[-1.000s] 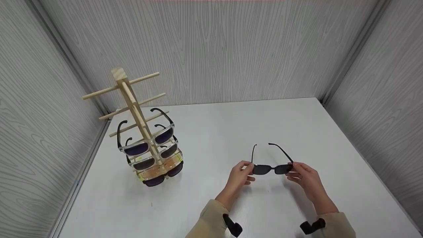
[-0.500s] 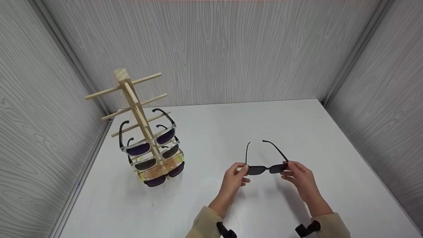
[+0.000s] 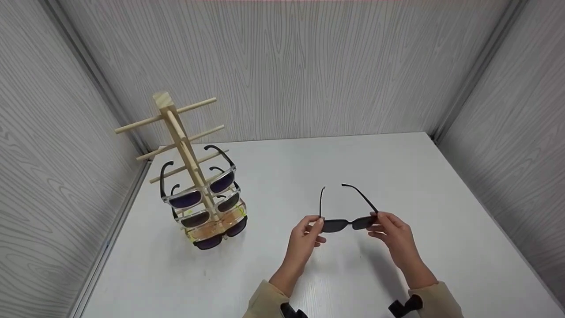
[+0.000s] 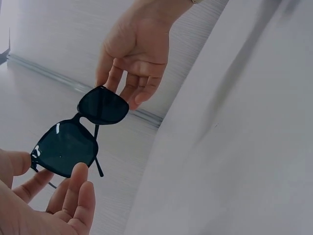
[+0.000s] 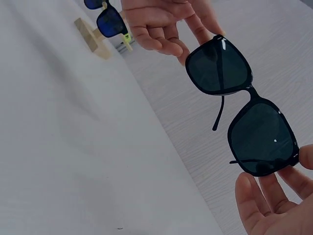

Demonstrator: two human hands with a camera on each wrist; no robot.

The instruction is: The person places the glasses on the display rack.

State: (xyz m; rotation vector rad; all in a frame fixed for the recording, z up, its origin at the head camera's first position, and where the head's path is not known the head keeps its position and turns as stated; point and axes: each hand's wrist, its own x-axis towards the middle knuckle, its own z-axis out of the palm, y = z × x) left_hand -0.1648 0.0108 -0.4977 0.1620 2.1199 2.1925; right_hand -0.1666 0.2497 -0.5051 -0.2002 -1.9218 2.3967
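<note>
A pair of black sunglasses (image 3: 334, 225) with dark lenses is held up over the white table, its temples unfolded and pointing away from the person. My left hand (image 3: 303, 240) pinches the left end of the frame by the hinge, thumb in front. At the opposite hinge my right hand (image 3: 396, 238) pinches the other end. Both wrist views show the lenses of the sunglasses (image 4: 66, 147) from the front, with the left hand (image 4: 54, 205) and the right hand (image 5: 279, 200) each at an outer corner, their other fingers loosely bent.
To the left stands a wooden display rack (image 3: 183, 141) with crossbars. Several sunglasses (image 3: 185, 199) hang on its lower bars, some clear-framed; its upper bars carry none. Grey wood-grain panels (image 3: 282, 66) enclose the white table (image 3: 282, 176) at the back and sides.
Both hands have moved left and slightly away from the person, carrying the black sunglasses towards the rack. Their grip on the frame looks the same. The head view has shifted slightly.
</note>
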